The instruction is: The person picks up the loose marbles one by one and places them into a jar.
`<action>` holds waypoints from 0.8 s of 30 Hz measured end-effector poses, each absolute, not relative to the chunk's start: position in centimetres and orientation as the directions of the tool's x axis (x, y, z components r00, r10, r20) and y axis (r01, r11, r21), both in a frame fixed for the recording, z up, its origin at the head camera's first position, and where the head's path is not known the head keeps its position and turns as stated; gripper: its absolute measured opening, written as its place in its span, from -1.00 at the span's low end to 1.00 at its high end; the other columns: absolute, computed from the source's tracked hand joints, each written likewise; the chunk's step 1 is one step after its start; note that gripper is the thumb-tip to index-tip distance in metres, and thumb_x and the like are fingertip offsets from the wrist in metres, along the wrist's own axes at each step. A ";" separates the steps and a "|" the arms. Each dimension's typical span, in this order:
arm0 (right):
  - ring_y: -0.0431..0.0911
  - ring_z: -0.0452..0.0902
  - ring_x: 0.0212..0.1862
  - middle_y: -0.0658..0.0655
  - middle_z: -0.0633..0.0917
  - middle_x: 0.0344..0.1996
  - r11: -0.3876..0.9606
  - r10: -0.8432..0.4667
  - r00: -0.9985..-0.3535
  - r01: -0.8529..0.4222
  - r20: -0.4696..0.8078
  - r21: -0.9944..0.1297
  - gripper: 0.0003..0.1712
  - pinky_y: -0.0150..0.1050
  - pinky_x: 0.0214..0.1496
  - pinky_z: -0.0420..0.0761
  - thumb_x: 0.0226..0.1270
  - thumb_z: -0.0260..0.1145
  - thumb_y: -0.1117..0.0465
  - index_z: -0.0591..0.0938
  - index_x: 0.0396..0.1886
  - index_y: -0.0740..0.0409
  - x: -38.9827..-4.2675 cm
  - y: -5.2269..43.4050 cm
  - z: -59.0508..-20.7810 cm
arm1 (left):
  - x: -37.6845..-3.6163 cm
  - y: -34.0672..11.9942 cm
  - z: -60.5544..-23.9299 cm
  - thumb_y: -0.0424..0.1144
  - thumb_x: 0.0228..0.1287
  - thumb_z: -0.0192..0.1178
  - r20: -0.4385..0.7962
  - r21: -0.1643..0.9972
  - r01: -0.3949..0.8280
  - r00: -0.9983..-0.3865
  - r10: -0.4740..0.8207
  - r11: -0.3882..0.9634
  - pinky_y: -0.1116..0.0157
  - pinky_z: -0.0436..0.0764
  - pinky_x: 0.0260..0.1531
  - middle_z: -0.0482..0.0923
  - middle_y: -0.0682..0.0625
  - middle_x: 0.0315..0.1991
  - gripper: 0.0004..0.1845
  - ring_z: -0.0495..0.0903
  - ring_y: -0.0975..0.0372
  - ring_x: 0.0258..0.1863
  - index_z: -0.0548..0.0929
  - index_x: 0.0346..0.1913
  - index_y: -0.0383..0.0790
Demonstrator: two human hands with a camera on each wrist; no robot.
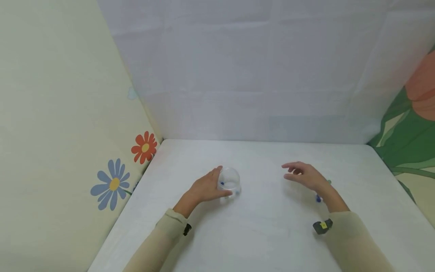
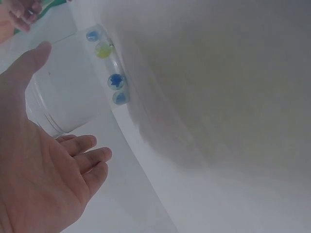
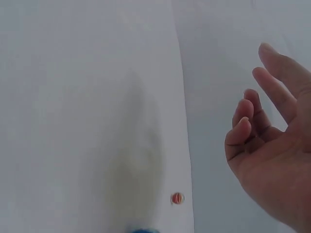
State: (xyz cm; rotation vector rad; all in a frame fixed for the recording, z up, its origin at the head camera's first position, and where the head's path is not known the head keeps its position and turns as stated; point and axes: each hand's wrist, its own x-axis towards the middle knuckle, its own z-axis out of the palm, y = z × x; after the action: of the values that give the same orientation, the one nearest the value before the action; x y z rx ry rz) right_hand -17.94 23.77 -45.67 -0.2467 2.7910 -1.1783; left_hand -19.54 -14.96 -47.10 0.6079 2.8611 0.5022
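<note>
The left hand (image 1: 204,187) cups the upright clear cup (image 1: 229,183), fingers relaxed beside its wall. The right hand (image 1: 304,176) hovers loose and holding nothing at the cup's 3 o'clock, farther off.

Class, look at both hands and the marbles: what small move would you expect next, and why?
Probably the right hand lowers to pick up the small red marble on the white table. That hand hovers empty with relaxed fingers, while the left hand steadies the clear plastic cup, which already holds marbles.

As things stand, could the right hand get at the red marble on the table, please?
Probably yes: the right hand hovers open and holds nothing, and the red marble lies alone on the bare white table beside it, with nothing between.
</note>
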 end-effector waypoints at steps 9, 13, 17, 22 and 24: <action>0.12 0.48 0.14 0.30 0.57 0.21 0.732 -0.185 -0.980 -0.087 -0.074 -0.675 -0.39 -0.02 0.04 0.55 0.42 0.36 -0.05 0.54 0.37 0.08 -16.6 28.4 -45.5 | -19.4 -14.8 -47.0 0.44 0.14 0.26 -0.099 0.371 0.357 -0.903 0.419 0.857 -0.05 0.49 0.26 0.20 -0.21 0.54 0.20 0.35 -0.05 0.43 0.02 0.62 -0.22; 0.13 0.47 0.14 0.32 0.57 0.21 0.748 -0.196 -0.978 -0.101 -0.072 -0.656 -0.37 -0.04 0.01 0.56 0.43 0.35 -0.06 0.51 0.39 0.10 -16.1 30.2 -45.5 | -19.5 -14.8 -46.9 0.44 0.15 0.26 -0.098 0.373 0.360 -0.901 0.422 0.855 -0.05 0.50 0.26 0.20 -0.21 0.54 0.20 0.35 -0.06 0.43 0.02 0.62 -0.23; 0.18 0.47 0.14 0.35 0.54 0.21 0.762 -0.183 -0.979 -0.086 -0.086 -0.642 -0.35 0.04 0.01 0.58 0.45 0.33 -0.06 0.48 0.41 0.12 -15.8 31.7 -45.5 | -19.4 -14.8 -46.9 0.43 0.14 0.26 -0.094 0.376 0.362 -0.901 0.424 0.853 -0.05 0.51 0.24 0.22 -0.22 0.53 0.20 0.37 -0.06 0.41 0.03 0.61 -0.24; 0.21 0.47 0.13 0.39 0.52 0.22 0.782 -0.160 -0.980 -0.055 -0.115 -0.621 -0.31 0.11 -0.02 0.58 0.45 0.32 -0.09 0.46 0.43 0.14 -15.7 33.3 -45.8 | -19.4 -14.8 -46.9 0.43 0.15 0.26 -0.097 0.375 0.365 -0.899 0.427 0.852 -0.05 0.50 0.25 0.22 -0.23 0.53 0.19 0.37 -0.06 0.42 0.04 0.61 -0.25; 0.20 0.48 0.12 0.40 0.52 0.20 0.785 -0.158 -0.980 -0.050 -0.121 -0.617 -0.30 0.08 -0.03 0.58 0.45 0.31 -0.09 0.45 0.44 0.15 -15.7 33.9 -46.0 | -19.4 -14.8 -46.9 0.43 0.15 0.26 -0.103 0.375 0.363 -0.898 0.428 0.853 -0.05 0.48 0.27 0.20 -0.23 0.54 0.19 0.34 -0.06 0.44 0.03 0.61 -0.25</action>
State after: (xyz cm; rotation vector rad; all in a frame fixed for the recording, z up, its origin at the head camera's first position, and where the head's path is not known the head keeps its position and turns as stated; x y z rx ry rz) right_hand -15.69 33.88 -46.02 -0.1651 2.8091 -0.9647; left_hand -19.43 -14.79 -46.89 0.6130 2.8463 0.5229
